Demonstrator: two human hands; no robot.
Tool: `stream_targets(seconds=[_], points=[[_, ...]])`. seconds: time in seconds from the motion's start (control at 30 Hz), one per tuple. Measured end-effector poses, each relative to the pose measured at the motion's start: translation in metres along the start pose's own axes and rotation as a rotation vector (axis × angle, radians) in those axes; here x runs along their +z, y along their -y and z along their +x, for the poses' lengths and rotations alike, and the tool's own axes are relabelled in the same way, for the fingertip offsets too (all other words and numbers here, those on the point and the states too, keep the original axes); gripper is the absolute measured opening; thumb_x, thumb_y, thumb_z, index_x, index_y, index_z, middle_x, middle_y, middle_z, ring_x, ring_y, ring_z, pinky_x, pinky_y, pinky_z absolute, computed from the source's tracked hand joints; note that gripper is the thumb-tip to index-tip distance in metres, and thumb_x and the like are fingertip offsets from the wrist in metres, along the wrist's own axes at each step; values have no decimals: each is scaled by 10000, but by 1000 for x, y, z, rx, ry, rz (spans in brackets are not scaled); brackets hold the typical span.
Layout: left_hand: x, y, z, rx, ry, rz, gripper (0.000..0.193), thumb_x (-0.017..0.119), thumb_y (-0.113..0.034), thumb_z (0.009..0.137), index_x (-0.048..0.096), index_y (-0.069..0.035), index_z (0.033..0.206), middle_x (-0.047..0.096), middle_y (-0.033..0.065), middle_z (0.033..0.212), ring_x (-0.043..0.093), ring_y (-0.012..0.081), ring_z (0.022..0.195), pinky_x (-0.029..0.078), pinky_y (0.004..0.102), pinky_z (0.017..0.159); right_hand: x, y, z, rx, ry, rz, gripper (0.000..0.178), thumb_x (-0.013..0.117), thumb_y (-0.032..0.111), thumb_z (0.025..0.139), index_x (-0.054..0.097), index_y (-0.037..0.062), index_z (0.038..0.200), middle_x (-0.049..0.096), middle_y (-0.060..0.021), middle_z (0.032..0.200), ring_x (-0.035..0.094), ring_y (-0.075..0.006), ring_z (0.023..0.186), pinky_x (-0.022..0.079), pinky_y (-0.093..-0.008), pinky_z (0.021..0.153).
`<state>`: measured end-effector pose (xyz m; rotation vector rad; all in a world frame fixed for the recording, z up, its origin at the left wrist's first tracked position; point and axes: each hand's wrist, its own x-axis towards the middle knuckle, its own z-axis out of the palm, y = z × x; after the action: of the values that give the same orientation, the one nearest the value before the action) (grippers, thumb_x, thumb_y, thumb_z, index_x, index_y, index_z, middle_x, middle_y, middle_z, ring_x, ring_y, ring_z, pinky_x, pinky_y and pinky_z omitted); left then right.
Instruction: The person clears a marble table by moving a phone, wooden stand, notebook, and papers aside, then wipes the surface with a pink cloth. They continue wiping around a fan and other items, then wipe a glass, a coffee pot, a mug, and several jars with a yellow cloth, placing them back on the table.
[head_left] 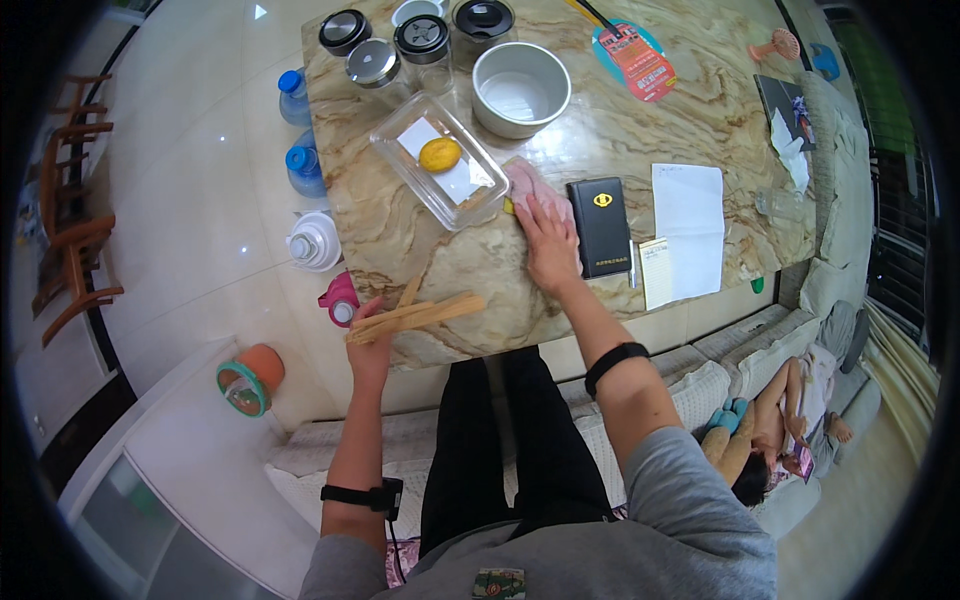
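Observation:
My left hand (369, 345) is closed around one end of several flat, light-brown wooden strips (440, 312) at the table's near left edge. The strips cross each other and reach rightward over the tabletop. My right hand (550, 245) lies on a crumpled pink cloth (526, 180), fingers stretched out and pressing it to the table. Just right of that hand is a black notebook (600, 235) with a gold emblem. To its upper left, a clear plastic box (458, 213) holds a yellow lemon (439, 155) on white paper.
On the marbled table (450, 265) stand a round white pot (521, 90) and lidded jars (424, 45). A pen (632, 265), small notepad (656, 275) and white sheet (690, 220) lie right. Bottles (304, 165) stand beyond the left edge. Another person (775, 420) lies on the sofa.

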<state>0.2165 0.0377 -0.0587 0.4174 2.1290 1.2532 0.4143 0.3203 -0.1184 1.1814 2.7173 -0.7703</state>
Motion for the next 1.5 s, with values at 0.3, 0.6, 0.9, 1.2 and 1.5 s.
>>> stream_targets(seconds=[0.3,0.6,0.9,1.2,1.5], points=[[2,35,-26,-5,-307,65,606,670,2,866,434,-20,1424,551,95,1257,545,181,1130,436,322,1005,7,7,-101,-75,86,194,704,617,13,763,490,184,1433,354,-80,1562,347,-328,1413,266,-558,1096],[1,72,-92,-525,-5,-200,346,533,51,883,543,-43,1216,586,39,971,587,141,898,495,265,804,-55,-65,-18,343,-374,2,813,768,249,794,366,70,1478,403,-186,1477,354,-358,1392,279,-543,1056],[79,36,-125,-358,398,50,322,606,-31,928,593,-74,1247,658,57,1061,613,129,936,497,270,845,-77,-64,35,541,-122,-38,1079,908,375,647,321,80,1502,498,-161,1319,469,-317,1242,317,-539,1021],[81,27,-121,-460,418,-30,310,601,-35,933,616,-71,1240,683,66,1068,635,133,936,508,274,848,-84,-54,35,676,-76,-54,925,927,440,577,501,71,1311,553,-135,1219,513,-303,1180,361,-481,946],[62,28,-118,-460,446,-2,274,594,-57,953,615,-48,1227,686,56,1054,635,124,931,509,269,856,-82,-43,25,731,-5,-8,840,932,475,570,552,74,1203,591,-152,1214,541,-335,1204,406,-477,972]])
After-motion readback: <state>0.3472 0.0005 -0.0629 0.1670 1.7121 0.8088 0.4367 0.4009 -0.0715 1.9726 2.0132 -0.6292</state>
